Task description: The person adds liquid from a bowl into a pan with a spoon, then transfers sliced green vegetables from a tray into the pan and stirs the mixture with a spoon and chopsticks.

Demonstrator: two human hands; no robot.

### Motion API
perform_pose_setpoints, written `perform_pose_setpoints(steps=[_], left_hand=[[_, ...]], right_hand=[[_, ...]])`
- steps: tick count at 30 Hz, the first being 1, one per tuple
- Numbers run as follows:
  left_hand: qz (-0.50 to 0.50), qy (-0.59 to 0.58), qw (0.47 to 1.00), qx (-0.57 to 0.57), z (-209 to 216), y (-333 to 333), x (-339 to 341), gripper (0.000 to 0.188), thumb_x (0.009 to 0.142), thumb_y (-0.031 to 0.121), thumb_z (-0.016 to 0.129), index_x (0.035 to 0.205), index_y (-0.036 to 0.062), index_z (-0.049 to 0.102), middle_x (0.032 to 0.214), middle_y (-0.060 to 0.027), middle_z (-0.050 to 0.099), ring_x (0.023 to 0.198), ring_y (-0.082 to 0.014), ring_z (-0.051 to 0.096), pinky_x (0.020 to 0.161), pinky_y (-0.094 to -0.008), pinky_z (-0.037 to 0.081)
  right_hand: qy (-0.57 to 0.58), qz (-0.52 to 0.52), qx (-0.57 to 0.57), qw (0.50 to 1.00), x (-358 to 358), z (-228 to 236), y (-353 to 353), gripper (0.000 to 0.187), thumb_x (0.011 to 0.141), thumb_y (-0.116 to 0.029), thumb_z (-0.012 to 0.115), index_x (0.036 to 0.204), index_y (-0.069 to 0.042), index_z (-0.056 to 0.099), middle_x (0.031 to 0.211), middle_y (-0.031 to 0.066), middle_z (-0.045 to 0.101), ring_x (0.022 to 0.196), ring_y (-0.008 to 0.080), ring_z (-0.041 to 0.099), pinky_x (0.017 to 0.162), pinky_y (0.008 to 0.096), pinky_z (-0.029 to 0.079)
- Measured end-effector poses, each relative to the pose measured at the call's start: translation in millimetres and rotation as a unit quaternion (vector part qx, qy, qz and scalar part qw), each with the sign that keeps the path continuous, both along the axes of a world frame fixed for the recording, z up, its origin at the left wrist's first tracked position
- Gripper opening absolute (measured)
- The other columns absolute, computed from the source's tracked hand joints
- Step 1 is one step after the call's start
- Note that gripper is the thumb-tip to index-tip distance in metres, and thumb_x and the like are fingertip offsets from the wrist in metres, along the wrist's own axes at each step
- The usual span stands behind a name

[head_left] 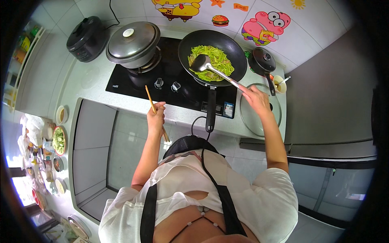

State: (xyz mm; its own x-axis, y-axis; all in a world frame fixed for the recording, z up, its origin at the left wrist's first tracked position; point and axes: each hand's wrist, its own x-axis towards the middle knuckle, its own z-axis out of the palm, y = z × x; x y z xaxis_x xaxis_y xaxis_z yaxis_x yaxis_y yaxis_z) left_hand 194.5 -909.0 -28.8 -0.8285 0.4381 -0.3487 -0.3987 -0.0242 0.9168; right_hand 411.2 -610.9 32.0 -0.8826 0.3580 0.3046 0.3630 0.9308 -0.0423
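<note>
My right hand point(255, 98) is closed round the handle of a metal spatula point(224, 75). Its dark blade rests on chopped green vegetable stalks point(214, 58) in a black wok point(236, 50). The wok sits on the right burner of the black gas hob point(125, 83), its long handle pointing toward me. In front of the hob, my left hand point(156, 117) grips a pair of wooden chopsticks point(150, 97), tips up and away from me. A glass lid point(253, 117) lies on the counter under my right hand and wrist.
A lidded grey pot point(133, 44) stands on the left burner, beside a black rice cooker point(87, 38). To the wok's right are a small black lidded pan point(262, 60) and a cup point(279, 84). Bowls and a plate of cut green vegetables point(59, 141) line the left counter.
</note>
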Motion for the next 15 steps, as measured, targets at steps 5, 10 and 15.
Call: perform_pose_setpoints(steps=[5,10,15], left_hand=[[-0.008,0.010,1.000,-0.003,-2.1,1.2,-1.5,0.015,0.082,0.006,0.048,0.095,0.0034,0.056,0.076,0.0012,0.051,0.046,-0.0027,0.035,0.039,-0.0167,0.025],[-0.008,0.002,1.000,-0.008,-4.0,5.7,-2.8,0.015,0.082,0.007,0.048,0.095,0.0040,0.056,0.075,0.0012,0.051,0.046,-0.0027,0.035,0.038,-0.0168,0.026],[-0.018,0.005,1.000,-0.011,-0.7,8.0,-2.2,0.015,0.082,0.007,0.049,0.095,0.0043,0.056,0.075,0.0013,0.051,0.045,-0.0026,0.034,0.038,-0.0168,0.025]], right_hand=[[-0.029,0.027,0.095,0.995,50.1,25.0,18.6,0.040,0.074,-0.016,0.061,0.111,-0.031,0.055,0.066,0.0036,0.042,0.054,0.0212,0.050,0.047,0.0335,0.042],[-0.050,-0.005,0.141,0.989,79.9,62.6,25.2,0.034,0.073,-0.016,0.062,0.106,-0.026,0.059,0.067,0.0034,0.047,0.053,0.0218,0.052,0.049,0.0335,0.043],[-0.056,-0.105,-0.149,0.982,56.9,123.0,13.9,0.025,0.076,-0.019,0.061,0.100,-0.014,0.063,0.080,0.0111,0.063,0.067,0.0254,0.059,0.063,0.0321,0.046]])
